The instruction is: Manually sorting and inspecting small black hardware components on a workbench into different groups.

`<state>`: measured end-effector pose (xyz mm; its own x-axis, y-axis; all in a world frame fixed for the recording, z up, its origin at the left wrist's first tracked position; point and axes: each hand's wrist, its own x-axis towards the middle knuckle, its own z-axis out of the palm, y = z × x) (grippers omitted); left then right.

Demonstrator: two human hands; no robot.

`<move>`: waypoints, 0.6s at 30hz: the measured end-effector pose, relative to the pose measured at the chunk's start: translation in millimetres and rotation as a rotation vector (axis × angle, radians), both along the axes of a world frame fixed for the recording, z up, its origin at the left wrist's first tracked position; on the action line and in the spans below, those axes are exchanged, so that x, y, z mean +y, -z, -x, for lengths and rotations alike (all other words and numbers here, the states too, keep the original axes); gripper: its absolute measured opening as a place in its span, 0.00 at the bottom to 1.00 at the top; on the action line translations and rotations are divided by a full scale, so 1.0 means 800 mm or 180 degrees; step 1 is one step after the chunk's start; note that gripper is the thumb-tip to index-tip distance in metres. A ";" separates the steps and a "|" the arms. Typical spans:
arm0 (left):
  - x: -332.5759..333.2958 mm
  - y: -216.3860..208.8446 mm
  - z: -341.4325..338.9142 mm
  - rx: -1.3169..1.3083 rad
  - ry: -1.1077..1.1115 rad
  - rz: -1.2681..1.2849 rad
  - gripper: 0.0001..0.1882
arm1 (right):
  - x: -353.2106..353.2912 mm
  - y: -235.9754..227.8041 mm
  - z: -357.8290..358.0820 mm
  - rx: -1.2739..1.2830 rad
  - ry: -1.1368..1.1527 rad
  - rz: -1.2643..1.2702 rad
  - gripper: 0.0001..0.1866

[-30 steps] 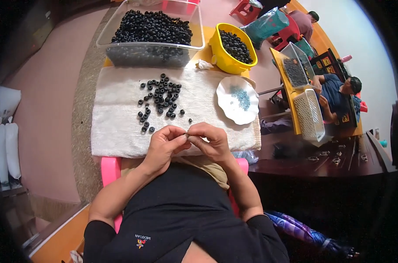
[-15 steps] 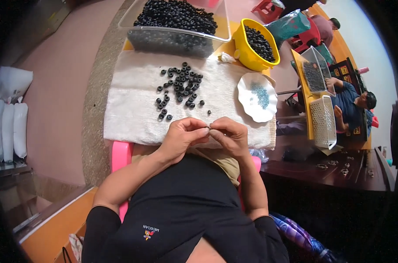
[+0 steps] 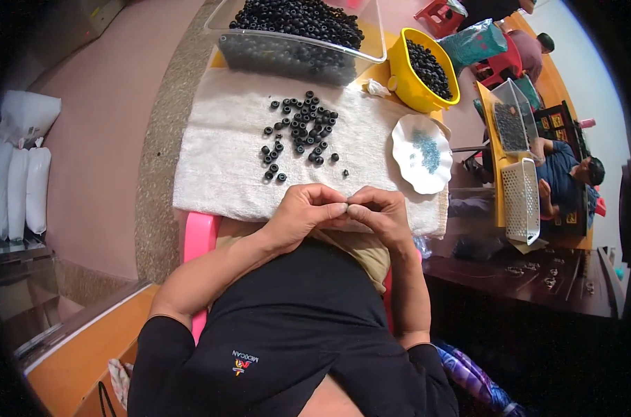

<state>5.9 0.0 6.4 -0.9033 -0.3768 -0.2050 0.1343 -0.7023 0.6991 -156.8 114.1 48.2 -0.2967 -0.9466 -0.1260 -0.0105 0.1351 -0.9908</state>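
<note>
left hand point(image 3: 303, 215): thumb and finger pinched together, contents hidden
right hand point(image 3: 386, 217): pinched likewise, meeting the left, contents hidden
black beads point(image 3: 303, 119): scattered on white towel point(image 3: 221, 163)

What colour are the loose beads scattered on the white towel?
The loose beads are black, seen best in the head view.

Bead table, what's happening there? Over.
Left hand, right hand: pinched, meeting; anything held is hidden. Black beads: loose on white towel. White dish: off right, apart from hands.
</note>
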 end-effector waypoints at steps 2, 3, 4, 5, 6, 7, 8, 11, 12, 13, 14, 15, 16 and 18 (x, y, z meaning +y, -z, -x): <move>-0.001 0.001 0.001 0.0010 0.0019 -0.0001 0.07 | 0.000 0.009 0.001 0.0312 0.0006 0.0073 0.03; -0.001 0.005 0.002 0.0018 -0.0028 -0.0031 0.07 | 0.000 0.011 0.001 0.0627 0.0017 0.0151 0.04; -0.002 0.007 0.002 0.0027 -0.0074 -0.0060 0.06 | 0.000 0.012 -0.001 0.0627 0.0014 0.0149 0.04; -0.003 0.002 0.002 0.0024 -0.0082 -0.0061 0.06 | -0.001 0.008 -0.009 0.1304 0.0061 0.0369 0.06; -0.004 -0.006 0.001 -0.0016 -0.0116 -0.0218 0.06 | -0.002 0.006 -0.016 0.1982 0.0110 0.0590 0.08; -0.005 -0.011 0.001 -0.0054 -0.0148 -0.0376 0.06 | -0.003 0.005 -0.025 0.1979 0.0105 0.0592 0.08; -0.005 -0.008 0.000 -0.0052 -0.0157 -0.0375 0.06 | -0.002 0.003 -0.036 0.2355 0.0150 0.0667 0.10; -0.006 -0.001 0.000 -0.0098 -0.0309 -0.0472 0.06 | 0.001 0.004 -0.040 0.2673 0.0098 0.0726 0.15; -0.005 -0.002 0.000 -0.0112 -0.0319 -0.0438 0.06 | -0.001 0.003 -0.035 0.2594 0.0071 0.0779 0.14; -0.005 -0.003 0.000 -0.0125 -0.0330 -0.0404 0.05 | -0.002 0.002 -0.028 0.2514 0.0043 0.0832 0.13; -0.005 -0.002 0.000 -0.0123 -0.0338 -0.0401 0.05 | -0.007 0.005 -0.020 0.2490 0.0127 0.0861 0.10; -0.004 -0.002 0.001 -0.0150 -0.0374 -0.0439 0.06 | -0.010 0.006 -0.014 0.2489 0.0119 0.0868 0.10; -0.004 -0.002 0.000 -0.0176 -0.0413 -0.0477 0.06 | -0.015 0.005 -0.009 0.2563 0.0382 0.0744 0.09; -0.004 -0.003 0.001 -0.0191 -0.0411 -0.0454 0.06 | -0.028 0.004 0.001 0.2571 0.0658 0.0672 0.07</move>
